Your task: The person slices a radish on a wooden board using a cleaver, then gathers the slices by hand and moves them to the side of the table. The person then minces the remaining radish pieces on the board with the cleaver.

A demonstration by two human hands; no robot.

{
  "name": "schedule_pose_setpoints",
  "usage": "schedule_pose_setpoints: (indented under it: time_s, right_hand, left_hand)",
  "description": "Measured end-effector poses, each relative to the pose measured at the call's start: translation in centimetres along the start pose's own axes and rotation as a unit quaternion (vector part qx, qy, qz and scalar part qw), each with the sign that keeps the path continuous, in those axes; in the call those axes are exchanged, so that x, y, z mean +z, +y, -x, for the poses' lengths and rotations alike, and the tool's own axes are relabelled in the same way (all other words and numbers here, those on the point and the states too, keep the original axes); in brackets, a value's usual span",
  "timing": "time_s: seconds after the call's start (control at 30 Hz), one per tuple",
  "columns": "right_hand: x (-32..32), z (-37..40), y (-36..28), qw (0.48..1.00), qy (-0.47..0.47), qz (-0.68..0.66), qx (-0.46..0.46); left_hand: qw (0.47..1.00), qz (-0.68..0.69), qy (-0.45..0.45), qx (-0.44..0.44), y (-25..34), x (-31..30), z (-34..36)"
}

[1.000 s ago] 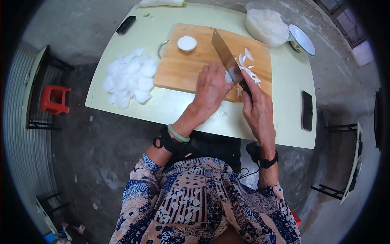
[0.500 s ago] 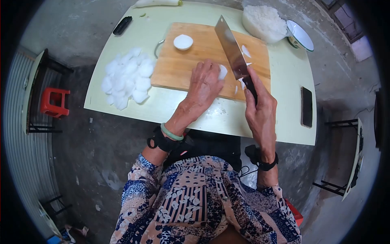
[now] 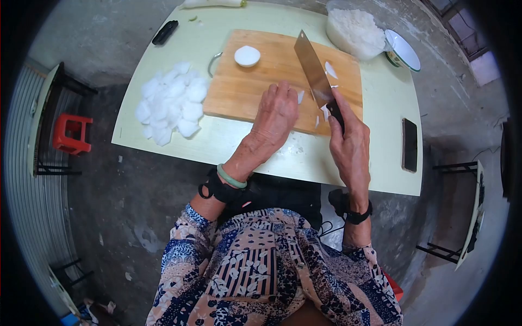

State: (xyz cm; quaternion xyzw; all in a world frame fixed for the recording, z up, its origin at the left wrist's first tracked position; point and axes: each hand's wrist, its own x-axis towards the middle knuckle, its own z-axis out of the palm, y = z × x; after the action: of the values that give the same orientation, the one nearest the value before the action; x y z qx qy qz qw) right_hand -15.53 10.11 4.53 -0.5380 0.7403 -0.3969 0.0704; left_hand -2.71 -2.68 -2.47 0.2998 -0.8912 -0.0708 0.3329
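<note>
My right hand [image 3: 350, 138] grips the black handle of a cleaver [image 3: 315, 68], its blade upright over the right part of a wooden cutting board [image 3: 228, 89]. Beside the blade, on its left, my left hand [image 3: 276, 114] is closed with bent fingers around a piece of white radish [image 3: 300, 97]; only an edge of it shows. Thin radish offcuts [image 3: 330, 69] lie to the right of the blade. A cut radish chunk [image 3: 247, 56] rests at the board's upper left. Left of the board is a pile of white radish slices [image 3: 171, 103].
A whole radish [image 3: 213, 3] lies at the table's far edge, near a black object [image 3: 165, 32]. A bowl of white shreds [image 3: 356, 33] and an enamel bowl [image 3: 402, 51] stand back right. A phone [image 3: 409, 144] lies at the right edge. A red stool [image 3: 72, 133] is left.
The cleaver's far end has dropped slightly toward me and to the right. My left hand has turned a little, and less of the radish piece shows beside its fingers.
</note>
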Motion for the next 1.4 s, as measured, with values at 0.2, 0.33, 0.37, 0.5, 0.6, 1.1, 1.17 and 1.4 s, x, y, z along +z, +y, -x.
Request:
schedule_pose_setpoints:
  time_s: [0.2, 0.33, 0.37, 0.5, 0.6, 1.1, 1.17, 1.4]
  right_hand:
    - [1.8, -0.6, 0.9, 0.999, -0.017, 0.013, -0.038]
    - [1.2, -0.1, 0.9, 1.000, -0.014, 0.008, -0.021]
    - [1.1, 0.1, 1.1, 1.000, -0.009, 0.009, -0.024]
    - [-0.7, 1.4, 0.6, 0.999, 0.005, -0.038, 0.036]
    - [-2.6, 2.2, 0.7, 0.996, 0.041, -0.045, 0.068]
    - [-7.0, 5.7, 3.1, 0.980, 0.059, 0.003, 0.192]
    - [-6.4, 5.9, 2.6, 0.983, 0.054, 0.009, 0.174]
    - [-4.3, 6.0, 1.5, 0.995, 0.032, 0.031, 0.093]
  left_hand:
    - [0.997, -0.001, -0.073, 0.029, -0.3, -1.1, -0.6]
    - [0.995, -0.011, -0.086, 0.055, -0.2, -1.8, -1.4]
    - [0.995, 0.000, -0.082, 0.051, -0.2, -1.8, -1.4]
    - [0.997, 0.030, -0.063, 0.032, -1.0, -1.0, -1.4]
    - [0.990, 0.127, 0.051, 0.022, -2.1, 0.2, -0.8]
    - [0.929, -0.306, 0.111, -0.179, -15.0, -14.1, 8.4]
    - [0.966, -0.196, 0.087, -0.144, -11.5, -12.0, 6.9]
    - [0.988, 0.034, -0.142, 0.043, 1.9, -1.5, 1.2]
